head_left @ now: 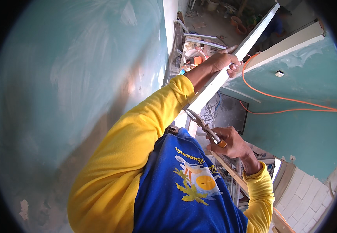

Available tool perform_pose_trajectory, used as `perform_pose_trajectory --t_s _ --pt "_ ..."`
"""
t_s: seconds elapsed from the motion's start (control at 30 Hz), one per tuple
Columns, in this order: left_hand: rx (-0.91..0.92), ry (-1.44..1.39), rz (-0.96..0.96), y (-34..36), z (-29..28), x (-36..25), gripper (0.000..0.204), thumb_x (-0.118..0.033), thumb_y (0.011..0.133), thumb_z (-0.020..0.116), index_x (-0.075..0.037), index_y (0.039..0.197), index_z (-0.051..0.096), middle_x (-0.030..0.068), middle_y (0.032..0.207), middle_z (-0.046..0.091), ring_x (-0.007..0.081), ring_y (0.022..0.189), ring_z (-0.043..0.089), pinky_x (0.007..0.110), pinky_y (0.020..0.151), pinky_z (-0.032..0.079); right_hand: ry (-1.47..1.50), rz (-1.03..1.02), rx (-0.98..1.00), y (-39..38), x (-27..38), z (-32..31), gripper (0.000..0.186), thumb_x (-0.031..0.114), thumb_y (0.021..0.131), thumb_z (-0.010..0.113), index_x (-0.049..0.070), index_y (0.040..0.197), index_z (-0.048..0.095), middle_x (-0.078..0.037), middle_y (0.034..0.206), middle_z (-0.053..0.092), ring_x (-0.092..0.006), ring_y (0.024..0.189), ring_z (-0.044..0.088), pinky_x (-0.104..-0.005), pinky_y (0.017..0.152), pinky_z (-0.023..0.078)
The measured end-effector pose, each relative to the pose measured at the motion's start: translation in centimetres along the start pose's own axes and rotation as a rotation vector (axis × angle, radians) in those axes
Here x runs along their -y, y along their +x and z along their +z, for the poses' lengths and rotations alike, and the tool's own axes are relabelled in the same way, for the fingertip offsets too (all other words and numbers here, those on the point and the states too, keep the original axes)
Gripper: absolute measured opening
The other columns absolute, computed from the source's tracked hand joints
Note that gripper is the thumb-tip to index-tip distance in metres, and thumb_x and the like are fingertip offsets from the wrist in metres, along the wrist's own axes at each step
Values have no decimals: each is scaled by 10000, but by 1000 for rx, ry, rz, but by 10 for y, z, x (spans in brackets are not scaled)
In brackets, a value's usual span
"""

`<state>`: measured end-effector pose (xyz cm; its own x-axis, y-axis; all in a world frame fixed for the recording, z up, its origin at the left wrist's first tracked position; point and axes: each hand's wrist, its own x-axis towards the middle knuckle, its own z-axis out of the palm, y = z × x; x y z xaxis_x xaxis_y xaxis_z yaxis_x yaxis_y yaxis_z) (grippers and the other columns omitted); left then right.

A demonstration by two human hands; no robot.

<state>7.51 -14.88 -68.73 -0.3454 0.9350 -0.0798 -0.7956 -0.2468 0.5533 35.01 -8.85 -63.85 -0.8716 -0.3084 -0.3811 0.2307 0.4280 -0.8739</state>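
A long white metal strip (250,40) runs aslant from the upper right down to just in front of my chest. My left hand (220,64) is closed around it partway along, fingers curled over its edge. At the strip's near end sit the jaws of a pliers-like metal hand tool (203,125) with an orange handle end. My right hand (232,143) grips this tool by its handles. Whether it is pliers or snips I cannot tell. The jaws touch the strip's corner; how far they bite is hard to see.
A green plastered wall (79,70) rises close on my left. An orange cable (285,97) hangs across the right-hand wall. Beyond my left hand, a cluttered bench (195,44) holds strips and tools. Timber (230,171) lies below my right arm. A person in blue (276,25) is at the far right.
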Motion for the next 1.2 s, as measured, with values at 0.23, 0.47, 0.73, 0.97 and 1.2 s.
perform_pose_trajectory --t_s 0.23,0.47,0.73,0.97,1.2 --pt "59 26 58 2 2 -17 713 87 894 568 -146 1543 387 108 1086 508 98 702 470 234 514 379 -298 -174 -77 -5 12 7 401 233 799 879 -18 1057 703 -102 717 636 -277 603 607 -376 586 482" --pt "4 9 115 16 -8 -36 825 117 897 545 -211 1610 292 108 1027 483 99 672 484 248 514 412 -120 -77 -319 -32 -6 33 519 191 869 774 -45 1292 586 -227 1084 616 -400 941 641 -455 778 517" --pt "-43 -79 150 42 -17 -36 595 116 866 519 -148 1393 431 125 1034 476 104 654 492 269 498 408 -210 -251 -919 -28 14 63 180 33 885 670 -18 1053 629 -124 845 638 -325 737 648 -392 690 513" --pt "-115 7 150 28 -3 -12 517 75 880 531 -119 1355 463 108 955 491 106 617 477 293 507 420 -359 -94 -890 -23 11 46 304 -6 820 689 -20 1118 632 -193 905 686 -402 755 691 -435 672 559" --pt "-150 -15 123 55 6 -29 497 81 872 524 -72 1338 444 82 807 486 114 568 460 310 503 428 -510 -20 -723 -26 6 25 369 24 771 688 -20 1132 622 -175 914 665 -389 796 696 -461 694 563"
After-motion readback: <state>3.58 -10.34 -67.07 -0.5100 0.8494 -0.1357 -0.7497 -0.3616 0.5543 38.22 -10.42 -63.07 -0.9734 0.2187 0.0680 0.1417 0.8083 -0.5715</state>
